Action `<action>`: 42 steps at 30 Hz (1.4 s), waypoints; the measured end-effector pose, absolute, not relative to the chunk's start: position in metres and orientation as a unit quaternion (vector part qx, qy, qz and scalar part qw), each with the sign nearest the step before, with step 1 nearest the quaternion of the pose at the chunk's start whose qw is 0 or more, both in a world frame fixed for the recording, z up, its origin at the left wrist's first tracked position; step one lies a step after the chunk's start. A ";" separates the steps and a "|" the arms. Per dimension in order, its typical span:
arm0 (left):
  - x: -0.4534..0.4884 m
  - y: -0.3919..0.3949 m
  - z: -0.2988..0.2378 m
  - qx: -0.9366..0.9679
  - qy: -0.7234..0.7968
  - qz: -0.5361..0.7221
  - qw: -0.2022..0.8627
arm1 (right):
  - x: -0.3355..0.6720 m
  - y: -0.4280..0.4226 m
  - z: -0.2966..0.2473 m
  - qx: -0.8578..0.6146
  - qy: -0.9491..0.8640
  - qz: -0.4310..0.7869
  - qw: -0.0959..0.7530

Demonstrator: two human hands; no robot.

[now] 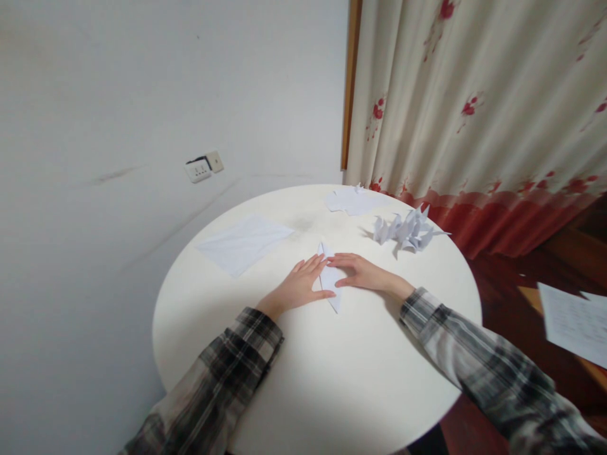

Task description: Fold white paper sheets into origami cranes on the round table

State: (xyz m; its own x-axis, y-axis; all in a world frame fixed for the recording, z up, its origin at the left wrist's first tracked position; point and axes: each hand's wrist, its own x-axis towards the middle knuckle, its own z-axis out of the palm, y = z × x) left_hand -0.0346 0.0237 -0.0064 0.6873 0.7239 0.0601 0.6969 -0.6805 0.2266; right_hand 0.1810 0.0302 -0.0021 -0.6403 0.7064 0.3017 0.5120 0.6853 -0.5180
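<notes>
A small sheet of white paper, folded into a narrow kite shape, the folded paper (329,280), lies flat near the middle of the round white table (294,379). My left hand (303,282) rests on its left side, fingers stretched out and thumb across the lower part. From the right, my right hand (359,272) touches its upper edge and side with fingertips, thumb and fingers apart. Some of the paper's upper part is hidden under the fingers. Further right stands a cluster of folded paper cranes (410,230).
A creased white sheet (246,243) lies at the table's left. More paper (353,201) is at the far edge. A wall with a socket (198,170) borders the left, a flowered curtain (474,114) the back right. Written sheets (576,322) lie beyond the table at right.
</notes>
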 end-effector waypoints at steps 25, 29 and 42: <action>-0.036 0.026 -0.004 0.920 0.369 0.098 0.094 | 0.180 0.028 -0.004 -0.345 -0.883 0.188 0.257; -0.036 0.026 -0.004 0.924 0.356 0.117 0.068 | 0.179 0.027 -0.004 -0.349 -0.877 0.198 0.263; -0.024 0.017 0.010 0.942 0.266 0.196 -0.052 | 0.178 0.027 -0.001 -0.375 -0.853 0.238 0.274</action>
State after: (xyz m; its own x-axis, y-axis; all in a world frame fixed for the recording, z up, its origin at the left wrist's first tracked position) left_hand -0.0244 0.0166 0.0096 0.7815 0.4818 0.3965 0.5221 -0.8528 0.0072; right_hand 0.1784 0.0270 -0.0007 -0.5681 0.7706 0.2887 0.5095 0.6049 -0.6120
